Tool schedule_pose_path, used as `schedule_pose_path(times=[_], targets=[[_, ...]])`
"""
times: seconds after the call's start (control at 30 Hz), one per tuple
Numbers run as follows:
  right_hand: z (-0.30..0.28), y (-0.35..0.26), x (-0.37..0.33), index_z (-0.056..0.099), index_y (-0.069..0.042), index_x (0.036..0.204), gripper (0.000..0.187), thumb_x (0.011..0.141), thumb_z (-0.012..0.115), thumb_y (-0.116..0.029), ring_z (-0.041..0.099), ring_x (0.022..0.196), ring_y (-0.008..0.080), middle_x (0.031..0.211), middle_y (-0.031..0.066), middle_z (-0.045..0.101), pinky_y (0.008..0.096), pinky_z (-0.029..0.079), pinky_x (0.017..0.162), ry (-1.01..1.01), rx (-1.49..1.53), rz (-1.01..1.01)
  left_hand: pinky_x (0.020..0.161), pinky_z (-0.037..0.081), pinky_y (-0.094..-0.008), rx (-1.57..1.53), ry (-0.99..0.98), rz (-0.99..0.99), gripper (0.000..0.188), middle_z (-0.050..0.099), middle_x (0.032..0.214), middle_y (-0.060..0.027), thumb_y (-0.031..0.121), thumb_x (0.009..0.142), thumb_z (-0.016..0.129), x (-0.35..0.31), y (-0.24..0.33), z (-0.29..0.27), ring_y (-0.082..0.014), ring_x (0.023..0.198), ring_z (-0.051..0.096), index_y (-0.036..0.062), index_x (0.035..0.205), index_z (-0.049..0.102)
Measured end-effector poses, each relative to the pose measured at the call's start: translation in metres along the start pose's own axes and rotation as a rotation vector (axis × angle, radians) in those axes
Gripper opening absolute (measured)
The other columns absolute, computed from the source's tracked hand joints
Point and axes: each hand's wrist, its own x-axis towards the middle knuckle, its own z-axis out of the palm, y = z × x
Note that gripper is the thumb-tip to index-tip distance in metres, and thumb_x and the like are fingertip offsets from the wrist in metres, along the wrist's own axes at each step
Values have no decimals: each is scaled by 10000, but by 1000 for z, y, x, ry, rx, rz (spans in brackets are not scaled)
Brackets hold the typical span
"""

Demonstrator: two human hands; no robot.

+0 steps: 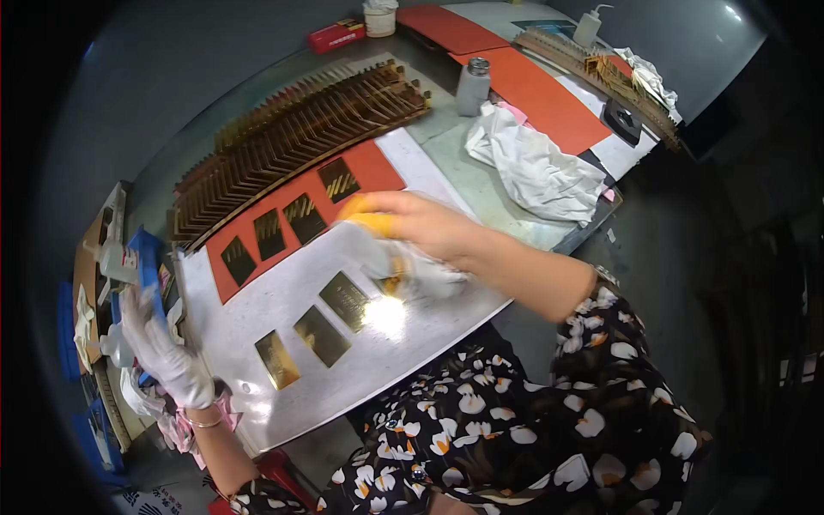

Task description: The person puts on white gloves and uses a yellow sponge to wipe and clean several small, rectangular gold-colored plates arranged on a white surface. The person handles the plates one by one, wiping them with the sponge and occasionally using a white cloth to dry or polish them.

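Note:
My right hand (421,225), with yellow finger covers on its fingertips, is closed on a white cloth (433,276) above the white board (412,330). Motion smears both hand and cloth. Near the cloth, three shiny gold plates lie in a slanting row: a right one (345,300), a middle one (323,336) and a left one (277,360). Off the board's left edge, my left hand (167,352) wears a white glove. Its fingers are stretched out and slightly blurred, beside some plastic bottles (118,262), and it holds nothing that I can see.
Several dark, reflective plates (269,233) lie on a red sheet (232,279). Behind them stands a long slotted rack (292,142) full of plates. At the right are a metal-topped bottle (473,87), a crumpled white cloth (536,167) and more red sheets (541,94). Blue bins (148,257) line the left.

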Motion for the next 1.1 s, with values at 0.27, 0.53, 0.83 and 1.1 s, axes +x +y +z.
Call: schedule_pose_path(times=[0.27,0.53,0.83,1.1], targets=[[-207,6,-118,525,-51,1025,249,778,539,-78,588,810,386,861,199,614,447,443,676,722,-1373,52,954,406,-358,-300,-959,460,392,472,1258,-171,111,840,490,-34,140,314,-331,1102,498,83,1231,495],[-244,34,-111,542,-29,974,217,806,584,-160,575,739,389,798,213,608,450,428,634,467,-1455,58,832,451,-345,-152,-1083,486,271,620,963,-62,135,664,589,-116,148,492,-258,958,573,121,929,643],[-221,29,-157,521,-3,868,87,800,520,-57,560,600,415,609,225,553,489,413,544,248,-1567,155,886,430,-327,-206,-985,538,375,608,1043,-49,111,646,564,-127,136,510,-229,1029,543,113,1012,645],[-204,-4,-164,550,4,882,186,855,593,-176,518,536,305,642,159,545,342,423,511,689,-1499,-295,891,439,-356,-304,-1055,585,305,603,1082,-105,176,772,512,-104,142,482,-277,1002,567,92,1045,617]])
